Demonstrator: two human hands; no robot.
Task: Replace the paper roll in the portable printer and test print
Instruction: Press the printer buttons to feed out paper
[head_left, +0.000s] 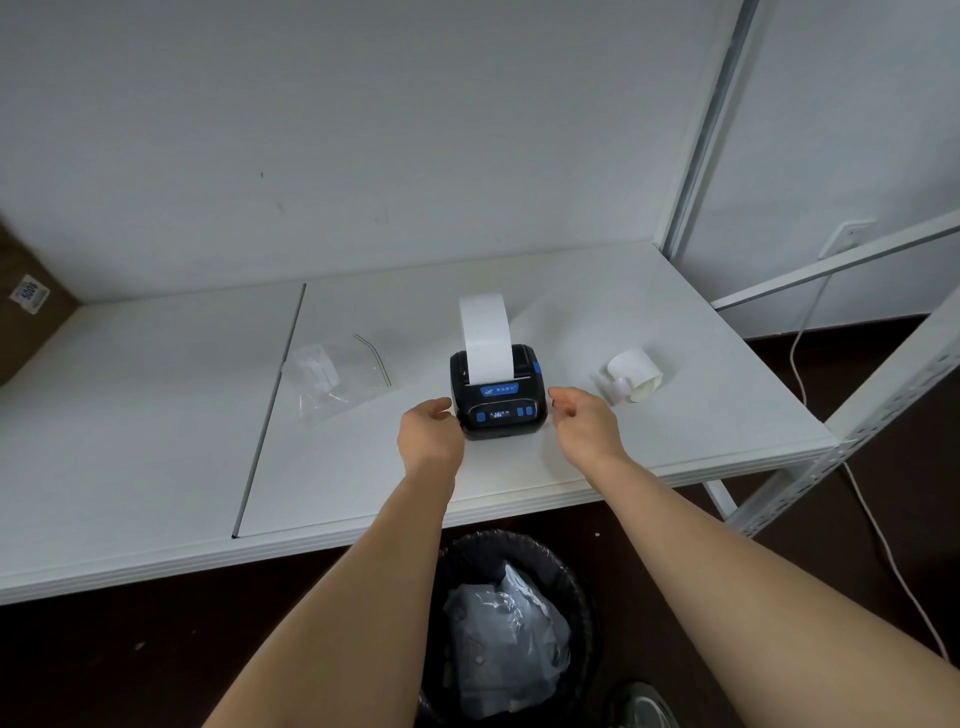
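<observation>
On the white shelf (675, 322), my black-and-blue portable printer (497, 400) feeds a white paper strip (485, 332).
My left hand (428, 431) and right hand (584, 421) flank it, fingers loosely curled, gripping nothing; next, I judge, tear the strip.

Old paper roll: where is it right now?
In the head view, the loose paper roll lies on the white shelf, right of the printer, just beyond the right hand.

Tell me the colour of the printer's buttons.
Blue, on the black printer; the buttons show best in the head view.
</observation>
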